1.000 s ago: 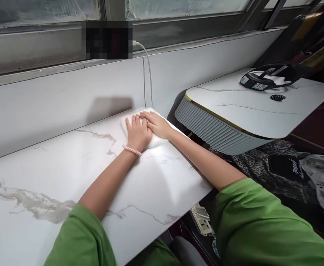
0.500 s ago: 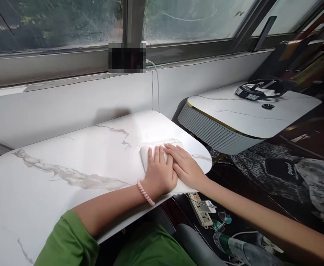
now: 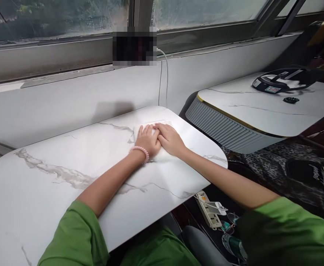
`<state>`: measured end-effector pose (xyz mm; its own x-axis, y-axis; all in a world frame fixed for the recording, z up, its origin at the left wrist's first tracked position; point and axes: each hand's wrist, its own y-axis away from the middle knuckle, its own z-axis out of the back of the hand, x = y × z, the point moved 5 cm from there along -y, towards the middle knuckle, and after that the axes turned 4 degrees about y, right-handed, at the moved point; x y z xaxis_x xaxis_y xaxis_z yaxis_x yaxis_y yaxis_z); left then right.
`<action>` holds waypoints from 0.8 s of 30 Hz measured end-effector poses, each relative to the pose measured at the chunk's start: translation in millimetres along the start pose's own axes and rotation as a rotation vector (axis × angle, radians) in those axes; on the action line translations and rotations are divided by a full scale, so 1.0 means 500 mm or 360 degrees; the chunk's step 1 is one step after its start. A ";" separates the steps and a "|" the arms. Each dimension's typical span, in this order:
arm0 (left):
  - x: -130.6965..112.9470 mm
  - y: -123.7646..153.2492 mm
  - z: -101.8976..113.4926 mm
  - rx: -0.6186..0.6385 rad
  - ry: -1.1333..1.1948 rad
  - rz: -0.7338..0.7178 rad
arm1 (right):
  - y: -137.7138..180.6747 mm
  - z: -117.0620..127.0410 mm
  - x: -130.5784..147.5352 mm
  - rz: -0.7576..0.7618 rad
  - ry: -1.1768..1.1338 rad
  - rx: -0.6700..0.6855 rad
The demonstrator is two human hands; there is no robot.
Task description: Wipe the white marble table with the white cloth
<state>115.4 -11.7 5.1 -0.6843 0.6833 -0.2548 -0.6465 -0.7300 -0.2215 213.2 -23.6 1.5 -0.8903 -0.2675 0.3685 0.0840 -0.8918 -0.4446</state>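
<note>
Pressing white cloth (image 3: 165, 156) on marbled table (image 3: 53, 207), hands (image 3: 148, 142) laid flat, unclenched, clear bottle (image 3: 235, 246) below (contents unclear)

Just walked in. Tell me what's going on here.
A person has the left hand and right hand laid close together on a white cloth, which lies on a marbled table by the window. A pink bracelet circles the left wrist. On another table, to the right, sits a black headband-like device.
</note>
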 end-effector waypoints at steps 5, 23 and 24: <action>0.111 -0.087 0.008 -0.0003 -0.0039 0.0173 | -0.137 -0.066 -0.012 0.0076 -0.0064 0.0014; 0.166 -0.112 0.017 0.0070 -0.0202 0.0506 | -0.229 -0.122 -0.021 0.0355 -0.0117 0.0130; 0.156 -0.099 0.018 0.0081 -0.0208 0.0508 | -0.215 -0.117 -0.013 0.0360 -0.0089 0.0150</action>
<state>90.9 77.8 4.8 -0.8901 0.4186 -0.1803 -0.4064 -0.9080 -0.1019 183.8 95.1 -0.7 -0.8180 -0.4819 0.3142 0.3223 -0.8363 -0.4436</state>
